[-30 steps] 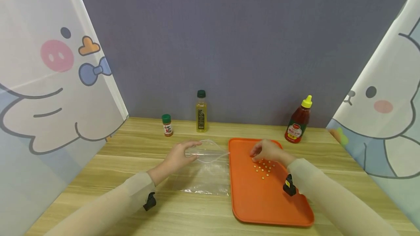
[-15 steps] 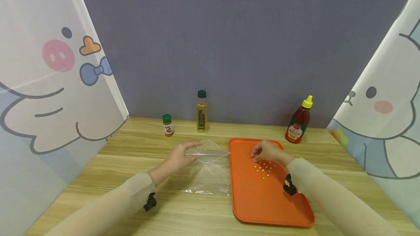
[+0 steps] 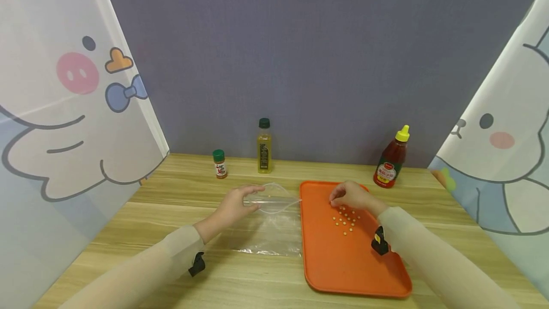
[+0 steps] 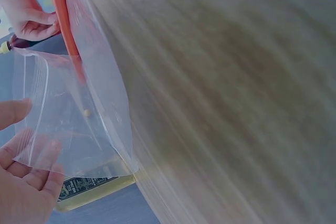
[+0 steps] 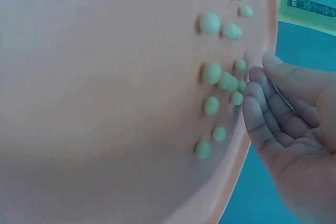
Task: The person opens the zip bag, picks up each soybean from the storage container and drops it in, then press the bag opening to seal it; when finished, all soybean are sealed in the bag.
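Note:
My left hand grips the left end of a clear zip bag lying on the wooden table, its mouth spread apart. Thumb and fingers stand apart at the zip edge, and one small pale bean shows in the bag in the left wrist view. On the right, my right hand is over the far part of an orange tray, thumb and fingertips close together. Several pale yellow beans lie scattered on the tray beside those fingertips; I cannot tell whether a bean is pinched between them.
Along the back stand a small green-capped spice jar, a bottle of yellow oil and a red sauce bottle with a yellow nozzle. A grey partition rises behind them. The tray's left rim adjoins the bag.
My right hand has risen slightly away from the beans, its fingertips drawn closer together. My left hand and the bag keep their place.

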Motion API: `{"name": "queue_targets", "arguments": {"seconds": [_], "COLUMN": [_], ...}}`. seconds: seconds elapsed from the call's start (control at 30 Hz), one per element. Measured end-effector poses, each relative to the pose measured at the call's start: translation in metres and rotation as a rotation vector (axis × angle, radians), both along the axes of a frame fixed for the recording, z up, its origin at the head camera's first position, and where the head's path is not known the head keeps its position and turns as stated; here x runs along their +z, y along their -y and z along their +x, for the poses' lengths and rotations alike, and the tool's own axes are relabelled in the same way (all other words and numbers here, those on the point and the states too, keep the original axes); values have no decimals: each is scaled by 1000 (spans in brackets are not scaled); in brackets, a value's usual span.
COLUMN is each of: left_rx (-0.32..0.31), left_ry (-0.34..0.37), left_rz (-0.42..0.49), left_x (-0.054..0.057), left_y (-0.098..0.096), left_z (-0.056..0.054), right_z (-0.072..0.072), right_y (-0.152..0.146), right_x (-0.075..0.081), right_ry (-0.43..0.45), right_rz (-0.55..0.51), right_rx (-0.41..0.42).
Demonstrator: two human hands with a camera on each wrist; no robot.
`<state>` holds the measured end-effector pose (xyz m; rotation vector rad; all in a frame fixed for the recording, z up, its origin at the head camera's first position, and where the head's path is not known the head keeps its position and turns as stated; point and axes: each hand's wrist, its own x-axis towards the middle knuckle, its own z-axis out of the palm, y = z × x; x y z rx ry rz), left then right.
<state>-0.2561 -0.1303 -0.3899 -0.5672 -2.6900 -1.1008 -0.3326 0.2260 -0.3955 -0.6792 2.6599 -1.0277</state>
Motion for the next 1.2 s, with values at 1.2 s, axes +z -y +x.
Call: {"name": "queue_targets", "arguments": {"seconds": [1.2], "left_rx": [-9], "left_ry": [-3], "left_rz": [0], "left_x": [0], "left_y": [-2], "left_z": [-4], "right_z": [16], "right_y": [88], "right_x": [43], "right_ry": [-9], "right_rz": [-258], "right_rx": [-26]}}
